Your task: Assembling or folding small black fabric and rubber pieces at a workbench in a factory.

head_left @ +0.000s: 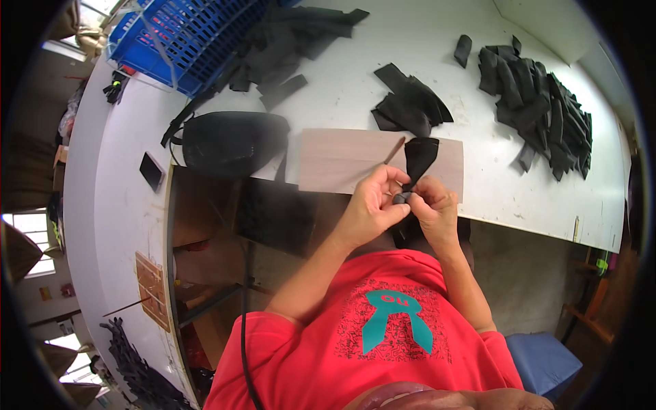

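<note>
My left hand (pixel 372 205) and my right hand (pixel 432 205) meet over the near edge of the white table (pixel 478 184), both pinching the lower end of one black strip (pixel 418 158). The strip rises from my fingers over a pale wooden board (pixel 335 160), its wide end fanned out. A thin brown stick (pixel 394 150) lies on the board just behind my left fingers. My forearms come up from my red shirt below.
A pile of black strips (pixel 540 109) lies at the right, a smaller heap (pixel 410 102) behind the board, more black pieces (pixel 287 48) by a blue crate (pixel 184 37). A black rounded bag (pixel 232 142) sits left of the board. A blue stool (pixel 543 359) stands lower right.
</note>
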### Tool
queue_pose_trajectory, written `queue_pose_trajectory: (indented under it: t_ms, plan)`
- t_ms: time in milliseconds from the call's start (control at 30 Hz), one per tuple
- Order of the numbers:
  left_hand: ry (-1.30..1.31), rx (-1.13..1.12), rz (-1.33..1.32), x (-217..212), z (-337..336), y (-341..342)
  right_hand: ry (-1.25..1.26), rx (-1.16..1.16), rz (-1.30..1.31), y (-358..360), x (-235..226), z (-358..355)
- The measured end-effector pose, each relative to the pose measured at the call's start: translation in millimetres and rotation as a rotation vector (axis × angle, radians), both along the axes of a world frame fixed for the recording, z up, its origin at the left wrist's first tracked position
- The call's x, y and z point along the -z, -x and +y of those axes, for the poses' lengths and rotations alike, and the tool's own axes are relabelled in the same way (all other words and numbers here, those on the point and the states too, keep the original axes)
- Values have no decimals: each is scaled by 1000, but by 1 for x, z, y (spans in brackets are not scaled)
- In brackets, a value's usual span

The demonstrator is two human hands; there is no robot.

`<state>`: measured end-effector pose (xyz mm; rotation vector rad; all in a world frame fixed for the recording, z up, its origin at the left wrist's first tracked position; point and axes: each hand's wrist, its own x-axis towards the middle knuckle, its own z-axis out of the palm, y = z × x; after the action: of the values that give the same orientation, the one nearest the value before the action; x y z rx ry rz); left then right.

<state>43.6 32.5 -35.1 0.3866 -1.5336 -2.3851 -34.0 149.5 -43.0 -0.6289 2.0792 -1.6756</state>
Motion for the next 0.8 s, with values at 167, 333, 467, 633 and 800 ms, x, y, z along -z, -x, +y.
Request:
queue_pose_trajectory:
  t_ms: [167,333,467,633,800]
  plan:
    - [-47,-72,-134,-6,-5,2,409,-146,-691,5,-4,1]
    - [681,-412,-176,-13,6,4,537,-225,-875,4,-18,-9]
    - [6,-203,-59,-12,-6,-1,386,-205,-618,10,-2,-9]
    - [-265,82,8,-16,-17,-10,476,-163,-681,1,-11,-7]
    - [-588,333,178,-18,-19,-16,478,-272,-658,-3,-24,-5]
